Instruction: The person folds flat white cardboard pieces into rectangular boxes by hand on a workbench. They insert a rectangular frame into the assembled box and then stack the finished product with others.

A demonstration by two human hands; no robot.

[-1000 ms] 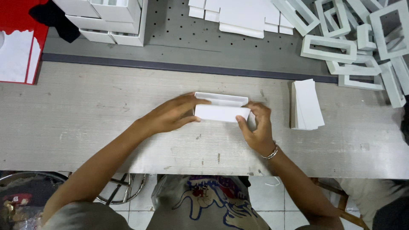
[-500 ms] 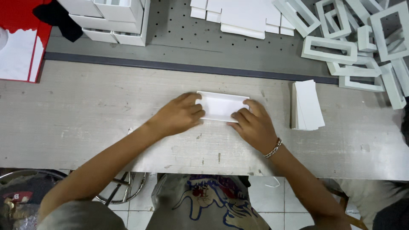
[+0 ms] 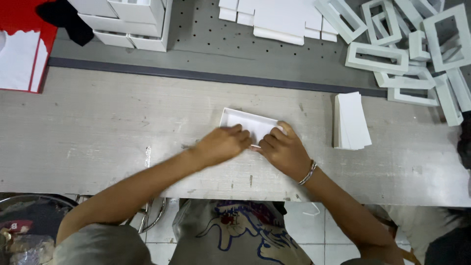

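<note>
While both hands press down, left hand (image 3: 223,144) and right hand (image 3: 284,149) pin the white tray (image 3: 248,122) flat beneath their fingertips

A shallow white box tray (image 3: 248,124) lies open side up at the middle of the grey table (image 3: 98,132), partly covered by two hands. Just to its right sits a stack of flat white cards (image 3: 351,120). White boxes (image 3: 128,22) are stacked at the far left, flat white pieces (image 3: 279,17) at far centre, and white rectangular frames (image 3: 402,46) lie heaped far right.
</note>
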